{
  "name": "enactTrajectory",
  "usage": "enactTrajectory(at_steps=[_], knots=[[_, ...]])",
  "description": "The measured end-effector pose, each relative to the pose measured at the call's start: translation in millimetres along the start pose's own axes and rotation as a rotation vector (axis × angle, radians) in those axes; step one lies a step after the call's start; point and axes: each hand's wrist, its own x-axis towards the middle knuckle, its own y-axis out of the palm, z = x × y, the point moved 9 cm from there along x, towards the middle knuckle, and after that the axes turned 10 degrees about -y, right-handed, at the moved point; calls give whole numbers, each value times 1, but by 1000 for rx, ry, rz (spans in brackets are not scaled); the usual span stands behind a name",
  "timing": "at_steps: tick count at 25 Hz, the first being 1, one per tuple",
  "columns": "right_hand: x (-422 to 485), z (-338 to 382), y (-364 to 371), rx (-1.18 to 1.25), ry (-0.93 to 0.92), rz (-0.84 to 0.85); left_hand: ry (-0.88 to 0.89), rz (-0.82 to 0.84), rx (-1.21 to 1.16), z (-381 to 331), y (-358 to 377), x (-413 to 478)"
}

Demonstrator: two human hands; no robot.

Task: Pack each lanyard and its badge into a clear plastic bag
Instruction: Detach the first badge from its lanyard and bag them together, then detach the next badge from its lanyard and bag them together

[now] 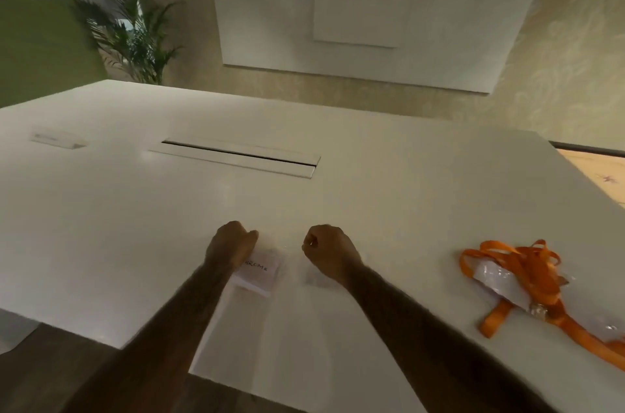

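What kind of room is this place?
Probably an office meeting room. There is a big white table with a cable slot in its top, a white board on the wall, and a palm plant beyond the table.

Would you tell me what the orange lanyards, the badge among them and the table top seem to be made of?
The orange lanyards look like flat woven fabric ribbon: matte, limp, folding in loops. The badge seems to be paper in a clear plastic sleeve, going by its glossy glints, though it is blurred. The table top looks like smooth white laminate, faintly shiny.
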Motion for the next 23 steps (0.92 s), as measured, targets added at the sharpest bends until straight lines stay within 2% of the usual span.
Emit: enactTrajectory(at_steps=[2, 5, 11, 15, 19, 23], knots=[[-19, -19, -28, -13, 21, -32, 27, -106, 121, -23, -2, -15], [-54, -61, -74, -28, 94, -81, 233, -216, 133, -93, 8, -54], [-140, -164, -168, -126, 236, -182, 637, 52, -69, -241, 108, -172], [-191, -243, -219, -172, 284, -205, 955, 223, 38, -319, 179, -254], [-218, -285, -245, -195, 203, -135, 1034, 277, 266, -345, 232, -289], [-227, -300, -247, -195, 149, -69, 1128, 227, 247, -356, 241, -310]])
